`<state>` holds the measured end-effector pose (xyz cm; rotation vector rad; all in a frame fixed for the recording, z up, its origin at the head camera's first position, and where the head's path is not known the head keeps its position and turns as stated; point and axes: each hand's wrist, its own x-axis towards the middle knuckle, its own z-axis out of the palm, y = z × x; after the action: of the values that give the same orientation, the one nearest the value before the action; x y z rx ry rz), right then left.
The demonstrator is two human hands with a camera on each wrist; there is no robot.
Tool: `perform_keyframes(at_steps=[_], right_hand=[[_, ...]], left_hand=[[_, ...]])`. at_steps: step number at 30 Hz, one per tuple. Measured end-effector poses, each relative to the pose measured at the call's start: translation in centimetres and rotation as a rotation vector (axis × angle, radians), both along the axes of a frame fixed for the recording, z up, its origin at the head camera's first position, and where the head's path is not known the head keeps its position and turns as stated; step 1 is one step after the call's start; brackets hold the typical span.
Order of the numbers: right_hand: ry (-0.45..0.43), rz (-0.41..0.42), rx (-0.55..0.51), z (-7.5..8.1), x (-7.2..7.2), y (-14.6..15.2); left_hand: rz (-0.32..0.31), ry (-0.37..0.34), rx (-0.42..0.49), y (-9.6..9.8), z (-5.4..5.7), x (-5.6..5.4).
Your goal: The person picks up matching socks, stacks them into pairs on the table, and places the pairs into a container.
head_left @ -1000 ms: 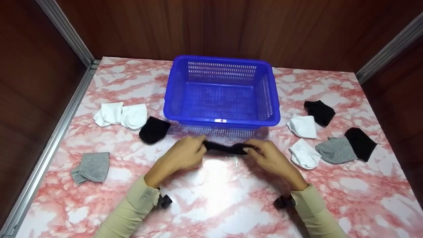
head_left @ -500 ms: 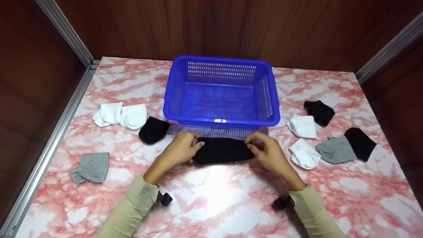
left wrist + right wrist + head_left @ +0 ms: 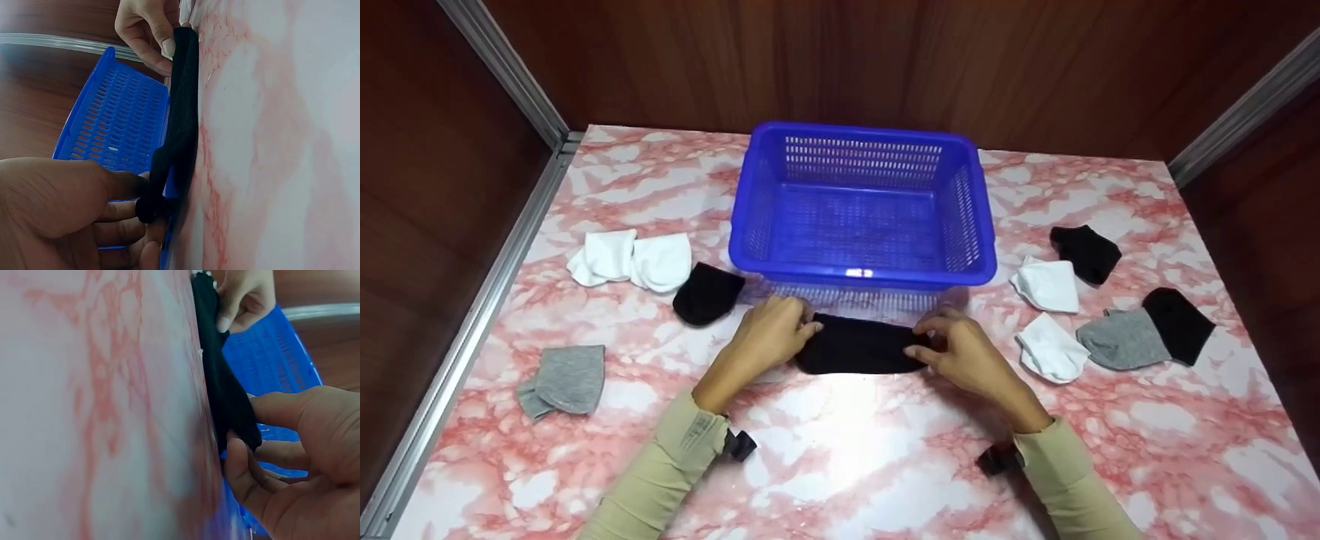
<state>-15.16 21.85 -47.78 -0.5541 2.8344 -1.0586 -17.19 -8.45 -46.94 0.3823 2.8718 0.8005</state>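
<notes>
black sock [image 3: 859, 346]: stretched crosswise between the hands, low over the bench [image 3: 847, 480], just in front of the basket.
left hand [image 3: 771, 330]: grip clamped on the sock's left end, thumb against fingers.
right hand [image 3: 960, 349]: grip clamped on the right end, same pinch.
why two ends: probably to pull the cloth flat and square up the edges; soft knit would likely bunch if held at one end.
basket [image 3: 862, 275]: upright, long side toward the person, centred past the hands. likely put there so both arms reach it equally.
left group: white socks [image 3: 661, 262] side by side, small black sock [image 3: 707, 294] at their near right, grey sock [image 3: 574, 379] nearer the person, apart.
right group: far black sock [image 3: 1086, 253], upper white sock [image 3: 1046, 285], lower white sock [image 3: 1051, 349], right grey sock [image 3: 1123, 340] against outer black sock [image 3: 1179, 326]. colours repeat on both sides, so maybe mates split left and right.
hidden: sock corners under the fingers; some left fingertips, in head view.
unclear: one layer or two in the black sock; whether its underside touches the bench.
cut off: arms past the sleeves [image 3: 660, 472] at the bottom edge.
</notes>
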Motion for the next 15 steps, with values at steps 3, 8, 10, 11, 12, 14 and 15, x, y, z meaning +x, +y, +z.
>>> perform_keyframes(at_steps=[3,8,10,11,12,14,15], right_hand=[[0.015,0.008,0.009,0.04,-0.01,-0.05],[0.052,0.021,0.048,-0.06,-0.08,-0.11],[0.06,0.032,0.067,-0.07,-0.1,-0.1],[0.061,0.039,0.075,-0.07,-0.1,-0.08],[0.06,0.043,0.08,-0.07,-0.1,-0.05],[0.052,0.038,0.081,-0.08,-0.07,0.02],[0.046,0.034,0.079,-0.06,-0.05,0.03]], left_hand=[[0.004,-0.004,0.004,-0.12,0.01,0.09],[0.015,-0.01,0.006,-0.18,0.04,0.13],[0.026,-0.014,0.001,-0.14,0.06,0.14],[0.033,-0.017,-0.004,-0.12,0.08,0.17],[0.038,-0.019,-0.008,-0.1,0.08,0.17],[0.042,-0.023,-0.017,-0.04,0.05,0.15],[0.043,-0.025,-0.019,-0.01,0.05,0.15]])
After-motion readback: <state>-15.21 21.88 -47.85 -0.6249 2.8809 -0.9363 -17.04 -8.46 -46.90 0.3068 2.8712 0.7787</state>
